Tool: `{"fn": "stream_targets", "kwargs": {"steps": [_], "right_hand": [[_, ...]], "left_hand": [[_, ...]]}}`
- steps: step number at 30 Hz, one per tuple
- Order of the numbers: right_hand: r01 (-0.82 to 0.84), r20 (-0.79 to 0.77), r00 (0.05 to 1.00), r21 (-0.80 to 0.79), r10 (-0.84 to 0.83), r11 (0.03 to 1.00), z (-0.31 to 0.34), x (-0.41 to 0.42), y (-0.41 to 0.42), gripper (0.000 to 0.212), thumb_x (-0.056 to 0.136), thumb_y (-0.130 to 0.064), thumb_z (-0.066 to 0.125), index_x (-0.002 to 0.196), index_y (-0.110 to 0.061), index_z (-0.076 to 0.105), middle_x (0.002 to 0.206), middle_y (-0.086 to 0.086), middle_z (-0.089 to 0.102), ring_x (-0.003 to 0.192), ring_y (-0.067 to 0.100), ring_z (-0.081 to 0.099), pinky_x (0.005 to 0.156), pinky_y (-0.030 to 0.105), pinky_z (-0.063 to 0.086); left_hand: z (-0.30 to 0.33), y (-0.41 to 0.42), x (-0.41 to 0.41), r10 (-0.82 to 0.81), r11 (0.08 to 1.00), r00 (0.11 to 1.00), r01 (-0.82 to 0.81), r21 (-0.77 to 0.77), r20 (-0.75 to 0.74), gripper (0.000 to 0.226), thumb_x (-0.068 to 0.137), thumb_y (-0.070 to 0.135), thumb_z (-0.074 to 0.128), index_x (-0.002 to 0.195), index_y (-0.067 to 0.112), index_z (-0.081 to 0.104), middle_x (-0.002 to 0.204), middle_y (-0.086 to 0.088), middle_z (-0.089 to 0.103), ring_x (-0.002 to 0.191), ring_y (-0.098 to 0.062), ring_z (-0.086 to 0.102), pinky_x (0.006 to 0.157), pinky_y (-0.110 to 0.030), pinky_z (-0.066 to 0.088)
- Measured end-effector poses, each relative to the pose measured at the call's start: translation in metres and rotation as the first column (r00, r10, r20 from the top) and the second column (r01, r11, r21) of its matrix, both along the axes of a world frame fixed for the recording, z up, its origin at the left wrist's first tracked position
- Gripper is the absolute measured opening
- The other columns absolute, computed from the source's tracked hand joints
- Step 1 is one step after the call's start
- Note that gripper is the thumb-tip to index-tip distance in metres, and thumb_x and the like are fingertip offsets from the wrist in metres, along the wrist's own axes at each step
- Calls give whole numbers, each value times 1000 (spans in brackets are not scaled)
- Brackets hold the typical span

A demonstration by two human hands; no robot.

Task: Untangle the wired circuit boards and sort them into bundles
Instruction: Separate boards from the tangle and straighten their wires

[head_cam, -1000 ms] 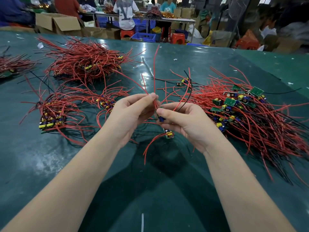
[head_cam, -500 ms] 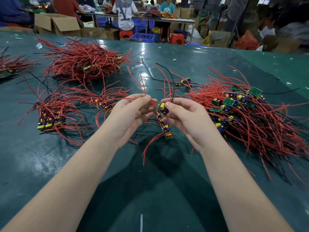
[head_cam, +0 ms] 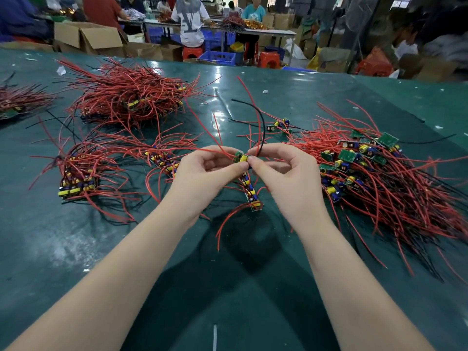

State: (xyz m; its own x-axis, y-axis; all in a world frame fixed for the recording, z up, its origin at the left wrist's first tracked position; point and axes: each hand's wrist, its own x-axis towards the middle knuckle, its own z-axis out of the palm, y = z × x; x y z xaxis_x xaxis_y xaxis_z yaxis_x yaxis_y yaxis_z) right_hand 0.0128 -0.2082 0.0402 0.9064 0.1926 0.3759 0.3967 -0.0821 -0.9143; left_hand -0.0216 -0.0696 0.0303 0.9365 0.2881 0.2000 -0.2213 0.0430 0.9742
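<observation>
Both hands (head_cam: 247,165) pinch board (head_cam: 240,157) above stack (head_cam: 249,190). Advise: free your wires (head_cam: 260,127) first, then seat board square on stack.

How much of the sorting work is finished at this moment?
Done: several bundles lie at the left. In hand: the left hand and right hand pinch one circuit board. Left: the big tangled pile at the right.
</observation>
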Motion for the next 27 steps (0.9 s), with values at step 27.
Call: {"fn": "stream_targets", "kwargs": {"steps": [27], "right_hand": [[-51, -217, 963, 440, 162, 896, -5, 3, 6, 16, 83, 8, 65, 83, -7, 71, 83, 8, 73, 82, 21, 69, 80, 29, 57]], "left_hand": [[2, -7, -3, 223, 952, 957, -254, 168, 185, 11, 77, 11, 79, 86, 11, 73, 82, 2, 75, 75, -6, 70, 71, -16, 51]]}}
